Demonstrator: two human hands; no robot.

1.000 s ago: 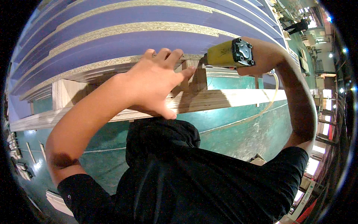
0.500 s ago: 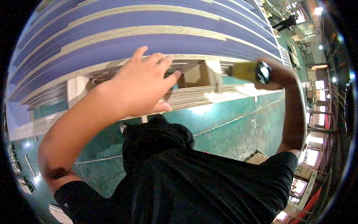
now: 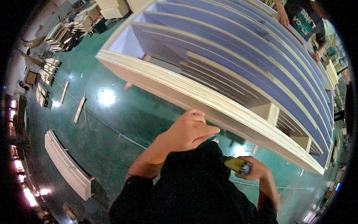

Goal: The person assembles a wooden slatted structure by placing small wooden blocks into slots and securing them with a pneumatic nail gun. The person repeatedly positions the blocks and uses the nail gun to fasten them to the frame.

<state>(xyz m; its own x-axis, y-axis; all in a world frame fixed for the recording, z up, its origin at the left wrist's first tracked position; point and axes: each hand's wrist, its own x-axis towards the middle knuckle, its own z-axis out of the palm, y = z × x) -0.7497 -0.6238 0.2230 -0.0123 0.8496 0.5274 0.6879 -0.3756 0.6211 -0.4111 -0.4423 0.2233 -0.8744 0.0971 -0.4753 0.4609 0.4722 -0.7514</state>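
Nearest to the camera is the person's dark shirt [image 3: 194, 194], which fills the lower middle. Just right of it, the right hand [image 3: 257, 171] is wrapped around a yellow tool [image 3: 238, 165]; the fingers are closed on its body, and the dark metal end of the tool looks out toward the left from the fist. The tool is low, over the green floor [image 3: 123, 123], near the lower edge of the big panel but not touching it.

A little higher, the left hand [image 3: 192, 130] holds nothing. Its fingers [image 3: 209, 130] lie loosely together and point to the right, toward the pale layered edge of the panel [image 3: 194, 93]; whether they touch that edge I cannot tell. The tool is below and to the right of this hand, apart from it.

The panel is a large wooden frame with blue faces and thin pale ribs, and small wood blocks [image 3: 269, 112] sit between the ribs near its close edge.

Farther left on the floor lie a white moulded piece [image 3: 67, 164] and some short wood strips [image 3: 79, 109]. At the far right corner of the panel stands another person [image 3: 302, 18].
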